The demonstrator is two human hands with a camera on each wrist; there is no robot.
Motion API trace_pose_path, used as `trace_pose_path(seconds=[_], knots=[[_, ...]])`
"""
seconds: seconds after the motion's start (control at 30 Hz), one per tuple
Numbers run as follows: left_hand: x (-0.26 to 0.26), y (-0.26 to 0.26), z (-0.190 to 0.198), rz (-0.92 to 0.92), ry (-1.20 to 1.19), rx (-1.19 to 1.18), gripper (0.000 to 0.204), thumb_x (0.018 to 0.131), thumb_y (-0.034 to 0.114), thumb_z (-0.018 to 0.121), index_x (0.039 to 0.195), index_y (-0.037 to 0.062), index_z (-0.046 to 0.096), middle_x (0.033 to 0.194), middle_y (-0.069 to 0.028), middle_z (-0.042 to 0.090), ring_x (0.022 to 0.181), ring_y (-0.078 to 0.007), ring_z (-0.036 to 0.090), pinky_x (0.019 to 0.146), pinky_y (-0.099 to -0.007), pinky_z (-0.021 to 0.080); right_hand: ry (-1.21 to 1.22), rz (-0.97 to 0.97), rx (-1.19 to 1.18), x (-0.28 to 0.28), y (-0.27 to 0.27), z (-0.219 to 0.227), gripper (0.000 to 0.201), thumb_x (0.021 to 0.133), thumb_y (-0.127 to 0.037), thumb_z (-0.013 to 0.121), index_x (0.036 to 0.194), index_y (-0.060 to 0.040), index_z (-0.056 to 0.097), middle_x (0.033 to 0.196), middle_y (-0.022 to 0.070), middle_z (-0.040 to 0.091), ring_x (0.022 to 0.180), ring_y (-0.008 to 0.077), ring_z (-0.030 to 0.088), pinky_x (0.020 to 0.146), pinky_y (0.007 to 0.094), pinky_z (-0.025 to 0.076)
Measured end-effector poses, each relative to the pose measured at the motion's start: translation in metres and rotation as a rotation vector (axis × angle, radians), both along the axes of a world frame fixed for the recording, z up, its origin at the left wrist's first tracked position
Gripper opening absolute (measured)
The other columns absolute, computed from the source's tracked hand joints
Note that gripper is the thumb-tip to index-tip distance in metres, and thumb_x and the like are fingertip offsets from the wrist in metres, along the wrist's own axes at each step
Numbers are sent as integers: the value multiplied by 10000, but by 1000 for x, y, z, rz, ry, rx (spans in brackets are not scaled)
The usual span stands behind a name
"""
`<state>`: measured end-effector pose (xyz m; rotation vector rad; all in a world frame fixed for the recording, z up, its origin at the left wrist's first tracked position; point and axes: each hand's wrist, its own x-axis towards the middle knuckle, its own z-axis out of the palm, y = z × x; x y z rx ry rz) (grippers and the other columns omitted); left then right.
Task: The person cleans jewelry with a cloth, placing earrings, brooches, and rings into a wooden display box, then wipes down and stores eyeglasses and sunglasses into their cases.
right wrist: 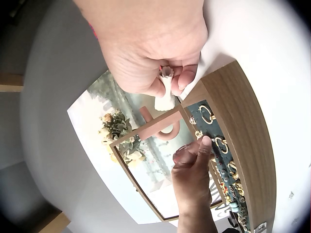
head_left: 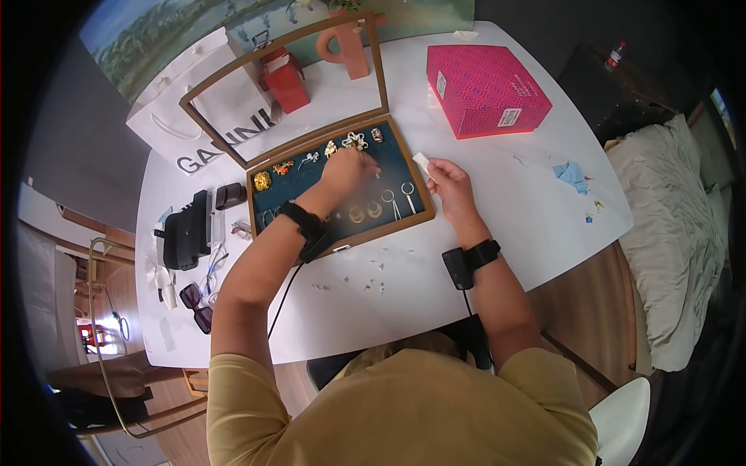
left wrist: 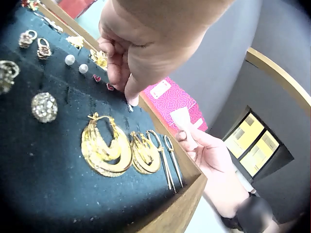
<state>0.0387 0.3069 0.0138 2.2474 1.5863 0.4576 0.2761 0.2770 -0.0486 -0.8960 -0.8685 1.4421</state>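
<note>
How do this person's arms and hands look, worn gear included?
The left hand and right hand wear no gloves. Each wrist has a black strap with a boxy black device and thin dark cable. The short sleeves are mustard-tan.

The left forearm [head_left: 260, 268] hides part of the display case [head_left: 392, 231]; small pieces [head_left: 368, 287] on the counter [head_left: 420, 299] are too tiny to identify.

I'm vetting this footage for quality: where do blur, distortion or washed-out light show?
Head: wide-angle distortion bows the table, corners go black, and a hazy patch lies over the box below the left hand; left wrist: the opposite wrist's device is blurred; right wrist: dark corners, table nearly washed-out white.
</note>
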Motion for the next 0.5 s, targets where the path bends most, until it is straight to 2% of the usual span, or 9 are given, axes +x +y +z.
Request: trace_pose_path(seconds=[0.13,0.23,0.5], knots=[[2,-1,0,22,-41,-11,198,759,223,742,901,85,749,869,-120,715,819,-285,686,759,-373,541,1,2,2,0,0,0,228,905,-139,657,1073,15,651,800,13,611,643,69,556,564,199,445],[4,-3,4,60,18,19,200,756,222,753,892,75,749,854,-122,715,809,-281,689,753,-366,541,-8,-5,-7,0,0,1,234,905,-137,657,1079,19,648,803,16,610,644,72,557,565,201,446],[4,1,4,76,53,-70,223,767,283,768,897,103,756,842,-131,707,794,-275,683,746,-354,531,-16,-5,-11,0,1,-1,236,909,-136,651,1084,22,645,804,17,609,646,73,559,567,201,448]])
